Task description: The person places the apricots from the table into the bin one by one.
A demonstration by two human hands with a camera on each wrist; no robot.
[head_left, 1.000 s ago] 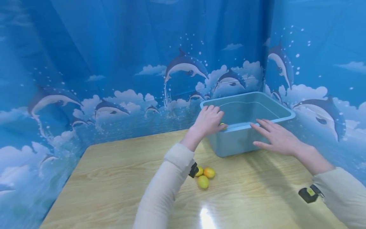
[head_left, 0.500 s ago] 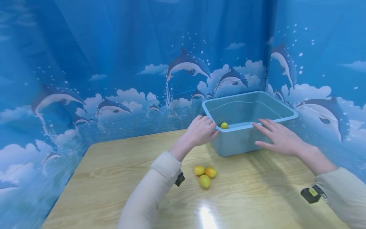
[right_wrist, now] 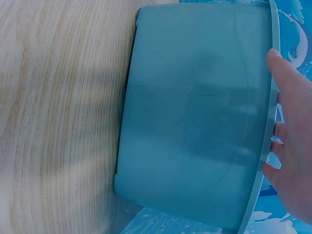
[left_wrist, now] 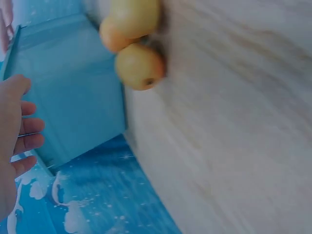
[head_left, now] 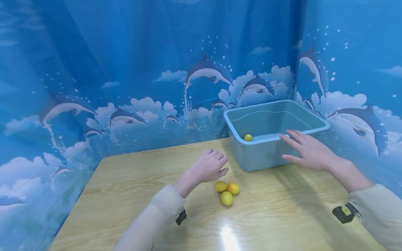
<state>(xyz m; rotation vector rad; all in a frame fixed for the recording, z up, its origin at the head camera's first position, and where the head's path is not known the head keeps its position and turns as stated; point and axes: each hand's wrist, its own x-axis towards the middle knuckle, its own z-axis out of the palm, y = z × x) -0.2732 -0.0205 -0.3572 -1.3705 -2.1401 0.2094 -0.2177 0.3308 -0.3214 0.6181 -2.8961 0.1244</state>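
Lying close together, the three fruits (head_left: 226, 198) rest on the table (head_left: 141, 181), well in from its far edge and in front of the bin (head_left: 260, 155). Being round, they could scatter if one knocks another, and a clumsy pinch into the middle of the trio would be the likeliest cause. Your left hand (head_left: 211, 166) hangs just beyond them, fingers loosely bent and holding nothing; come down too fast and your knuckles could send one rolling toward the table's near edge. The camera (head_left: 181, 217) under that wrist could brush them too if you swing the arm right.

A fourth fruit (head_left: 248, 137) lies in the bin, by its near-left corner; anything dropped from high could strike it. Your right hand (head_left: 306, 150) is at the near rim (head_left: 267, 140), fingers apart and clamped on nothing; I cannot tell how hard it bears down. Too much weight there could tip the bin. Its base seems to reach the table's far edge, so a push away from you could leave it overhanging, against the curtain (head_left: 150, 52).
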